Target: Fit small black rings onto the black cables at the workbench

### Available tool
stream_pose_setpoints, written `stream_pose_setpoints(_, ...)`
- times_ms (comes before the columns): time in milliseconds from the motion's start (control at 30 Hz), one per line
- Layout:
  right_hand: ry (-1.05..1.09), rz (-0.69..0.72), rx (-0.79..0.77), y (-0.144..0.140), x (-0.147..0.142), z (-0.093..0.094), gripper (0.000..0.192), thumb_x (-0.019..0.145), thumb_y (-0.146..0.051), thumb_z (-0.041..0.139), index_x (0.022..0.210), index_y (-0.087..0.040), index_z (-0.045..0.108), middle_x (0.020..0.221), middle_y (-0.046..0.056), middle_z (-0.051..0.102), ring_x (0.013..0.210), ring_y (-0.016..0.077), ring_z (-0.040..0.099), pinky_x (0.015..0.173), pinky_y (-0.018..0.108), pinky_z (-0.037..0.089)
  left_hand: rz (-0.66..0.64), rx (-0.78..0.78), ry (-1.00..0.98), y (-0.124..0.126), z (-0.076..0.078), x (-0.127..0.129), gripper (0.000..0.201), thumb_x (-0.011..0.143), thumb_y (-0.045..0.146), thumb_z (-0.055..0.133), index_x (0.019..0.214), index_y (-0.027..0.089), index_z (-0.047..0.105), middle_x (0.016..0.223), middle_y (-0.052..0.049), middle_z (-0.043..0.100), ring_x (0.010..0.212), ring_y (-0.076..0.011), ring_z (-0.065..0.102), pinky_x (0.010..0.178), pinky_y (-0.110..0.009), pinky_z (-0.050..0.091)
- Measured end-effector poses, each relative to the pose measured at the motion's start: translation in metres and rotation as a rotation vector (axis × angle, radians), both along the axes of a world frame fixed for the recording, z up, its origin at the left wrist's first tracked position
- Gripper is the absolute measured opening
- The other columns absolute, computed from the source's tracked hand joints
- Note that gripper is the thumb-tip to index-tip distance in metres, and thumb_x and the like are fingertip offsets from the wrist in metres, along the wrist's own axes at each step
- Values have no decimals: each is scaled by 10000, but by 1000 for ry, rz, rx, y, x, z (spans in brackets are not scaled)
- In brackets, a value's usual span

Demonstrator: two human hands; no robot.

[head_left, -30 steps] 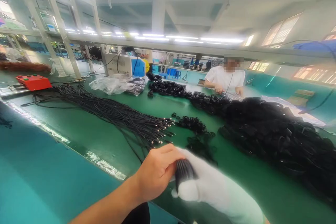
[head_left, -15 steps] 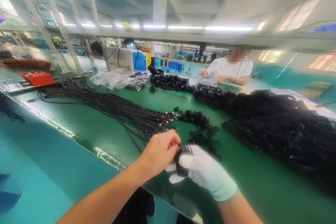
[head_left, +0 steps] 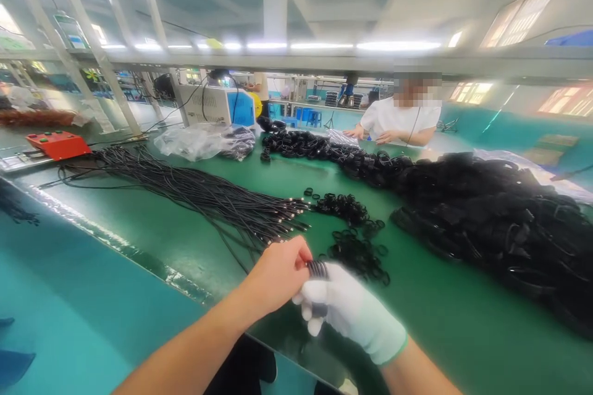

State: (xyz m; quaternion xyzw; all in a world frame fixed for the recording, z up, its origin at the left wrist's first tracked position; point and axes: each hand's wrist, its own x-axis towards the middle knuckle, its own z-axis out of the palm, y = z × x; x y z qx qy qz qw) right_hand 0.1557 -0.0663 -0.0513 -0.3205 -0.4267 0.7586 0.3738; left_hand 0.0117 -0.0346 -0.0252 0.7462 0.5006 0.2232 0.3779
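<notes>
Coiled black cable (head_left: 317,269) sits between the two hands, just above the near edge of the green table (head_left: 152,216). The right hand (head_left: 343,303), in a white glove, grips it with fingers wrapped around its side. The bare left hand (head_left: 280,268) pinches its upper end. Beyond lie a bundle of loose cables (head_left: 199,188) and, to the right, small black rings (head_left: 354,250), beside a large dark heap (head_left: 500,222).

Bright; ceiling tubes (head_left: 398,46) blown out, window (head_left: 525,11) glowing upper right. Glare streaks table edge (head_left: 95,228). My gloved right hand (head_left: 349,302) looks soft, washed pale. Corners stretched, smeared.
</notes>
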Motion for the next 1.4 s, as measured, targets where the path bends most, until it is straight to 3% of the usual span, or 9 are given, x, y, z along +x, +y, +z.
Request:
stream_pose_setpoints(233, -16, -6, -63, -11, -3, 14, 216, 670, -247, 687, 799, -102, 592, 676, 22, 565, 520, 86, 556, 436, 169, 484, -10, 166, 106, -9, 7, 4, 167, 722, 126, 447, 700, 193, 599, 623, 13, 615, 577, -130, 534, 540, -221, 364)
stream_pose_setpoints(400, -1, -3, -62, -6, 6, 7, 204, 684, -241, 681, 789, -89, 595, 685, 34, 575, 530, 99, 557, 438, 197, 490, -41, 136, 79, -5, 6, 8, 177, 734, 135, 460, 742, 196, 626, 659, 9, 640, 604, -137, 559, 566, -228, 394)
stream_pose_setpoints(600, 256, -447, -46, 12, 68, 3, 326, 727, -270, 699, 1003, -153, 570, 736, 29, 602, 749, 189, 618, 567, 277, 497, 36, 182, -24, 30, -2, 0, 159, 788, 308, 517, 815, 188, 617, 743, 9, 635, 674, -147, 561, 619, -242, 417)
stream_pose_setpoints(733, 241, -714, -38, 18, 86, 2, 349, 738, -273, 703, 1036, -168, 556, 741, 23, 604, 732, 175, 617, 570, 270, 496, -134, 239, 173, 42, -24, 14, 116, 764, 229, 518, 719, 194, 619, 709, 14, 608, 679, -146, 535, 612, -236, 376)
stream_pose_setpoints(900, 153, -776, 4, 21, 74, -1, 381, 717, -285, 716, 1022, -146, 537, 711, 21, 597, 524, 93, 516, 394, 181, 376, -141, 248, 215, 47, -45, 40, 62, 729, 221, 569, 729, 213, 631, 724, 5, 588, 691, -164, 532, 643, -259, 352)
stream_pose_setpoints(1067, 128, -700, -8, 16, 67, 3, 410, 728, -291, 707, 1048, -158, 488, 730, 23, 598, 589, 123, 565, 440, 210, 426, -106, 215, 148, 52, -40, 36, 91, 752, 207, 522, 701, 191, 596, 727, -1, 575, 717, -162, 532, 673, -261, 370)
stream_pose_setpoints(1133, 107, -663, -15, 15, 62, 3, 438, 724, -285, 710, 1068, -162, 468, 743, 23, 597, 636, 140, 589, 474, 230, 456, -89, 139, 45, 49, -33, 31, 161, 814, 257, 451, 723, 172, 554, 672, 5, 541, 649, -137, 509, 625, -244, 375)
stream_pose_setpoints(1300, -65, -669, -54, 23, 38, -9, 569, 584, -274, 771, 1045, -143, 463, 706, 13, 608, 442, 110, 524, 334, 224, 410, -96, -436, -534, 31, -28, 33, 228, 801, 365, 512, 720, 159, 456, 613, 43, 462, 470, -62, 387, 475, -194, 290)
stream_pose_setpoints(1400, -49, -699, -71, 28, 25, -18, 527, 534, -233, 758, 964, -152, 464, 548, -45, 562, 323, 81, 432, 261, 183, 301, -52, -379, -481, 21, -37, 42, 278, 816, 402, 489, 680, 165, 438, 562, 56, 447, 444, -64, 364, 450, -197, 253)
